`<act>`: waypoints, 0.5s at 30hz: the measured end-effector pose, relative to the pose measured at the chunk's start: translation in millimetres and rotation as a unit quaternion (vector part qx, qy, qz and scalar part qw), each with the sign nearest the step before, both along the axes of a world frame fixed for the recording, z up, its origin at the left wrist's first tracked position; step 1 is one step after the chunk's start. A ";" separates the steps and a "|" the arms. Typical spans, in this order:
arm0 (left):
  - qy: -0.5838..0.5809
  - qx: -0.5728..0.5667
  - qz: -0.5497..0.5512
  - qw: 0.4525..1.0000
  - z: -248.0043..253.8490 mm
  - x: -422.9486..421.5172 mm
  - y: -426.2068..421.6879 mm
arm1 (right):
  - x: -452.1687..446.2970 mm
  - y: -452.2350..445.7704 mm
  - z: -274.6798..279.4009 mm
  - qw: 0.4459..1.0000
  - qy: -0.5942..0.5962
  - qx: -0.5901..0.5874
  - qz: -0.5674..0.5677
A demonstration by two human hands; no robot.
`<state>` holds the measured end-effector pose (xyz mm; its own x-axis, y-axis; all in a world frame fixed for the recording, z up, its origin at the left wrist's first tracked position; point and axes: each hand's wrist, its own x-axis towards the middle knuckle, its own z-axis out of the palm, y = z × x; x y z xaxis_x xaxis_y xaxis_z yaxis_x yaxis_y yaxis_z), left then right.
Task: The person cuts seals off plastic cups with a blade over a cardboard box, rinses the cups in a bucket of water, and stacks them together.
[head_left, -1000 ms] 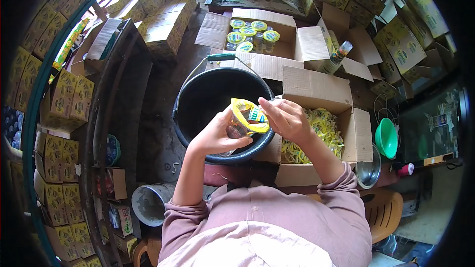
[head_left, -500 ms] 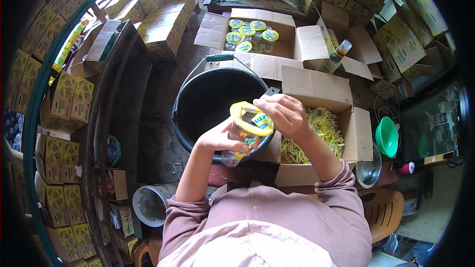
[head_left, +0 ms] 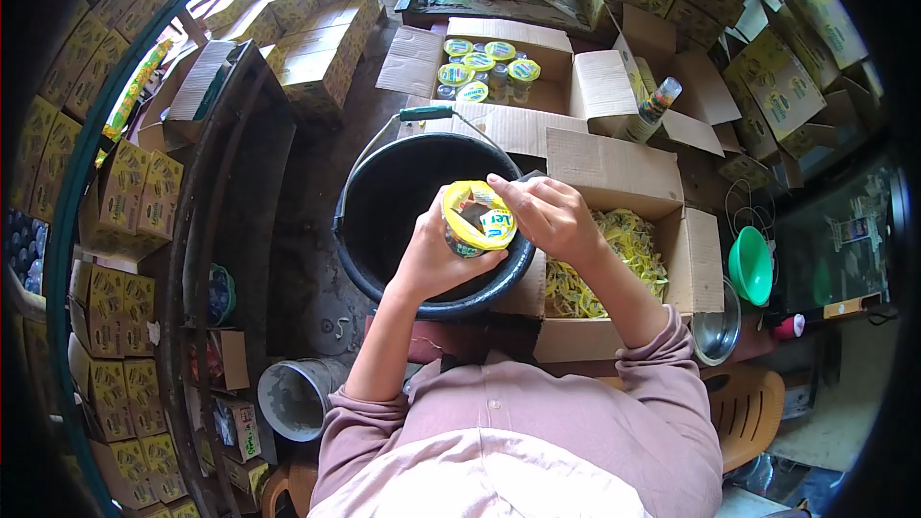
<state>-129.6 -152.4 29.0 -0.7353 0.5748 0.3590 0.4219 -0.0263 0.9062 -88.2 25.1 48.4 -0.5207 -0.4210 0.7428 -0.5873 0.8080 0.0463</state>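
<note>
My left hand [head_left: 429, 254] is wrapped round a clear plastic cup [head_left: 463, 247] with a yellow printed lid [head_left: 480, 216], over the black bucket [head_left: 384, 168]. The lid's middle is opened up, with a yellow ring round the rim and a printed flap inside. Close to the rim's right side, my right hand [head_left: 554, 219] is closed on a flat grey blade-like piece [head_left: 531, 176], mostly hidden by the fingers. Below that hand, a cardboard box [head_left: 705, 259] holds yellow lid scraps [head_left: 619, 264]. Several lidded cups [head_left: 482, 60] stand in another open box [head_left: 552, 101] behind the bucket.
A printed bottle-like container [head_left: 659, 101] stands upright among open boxes at right. A green bowl [head_left: 749, 264] and metal basin [head_left: 718, 331] lie right of the scraps. A grey pail [head_left: 293, 398] sits lower left, beside a rack [head_left: 182, 259] with yellow cartons [head_left: 120, 302].
The cup has tipped so its opening faces up toward me, and the left hand has risen slightly round it. My right hand has shifted slightly and stays near the rim.
</note>
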 end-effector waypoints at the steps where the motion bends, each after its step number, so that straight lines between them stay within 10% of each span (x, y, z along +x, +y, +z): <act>1: -0.011 -0.005 -0.013 1.000 -0.4 -1.0 0.0 | 0.4 0.5 0.2 1.000 0.000 0.003 0.000; 15: -0.317 0.063 -0.314 0.893 -8.7 1.0 -10.0 | 9.1 0.1 5.8 0.997 0.007 -0.021 0.072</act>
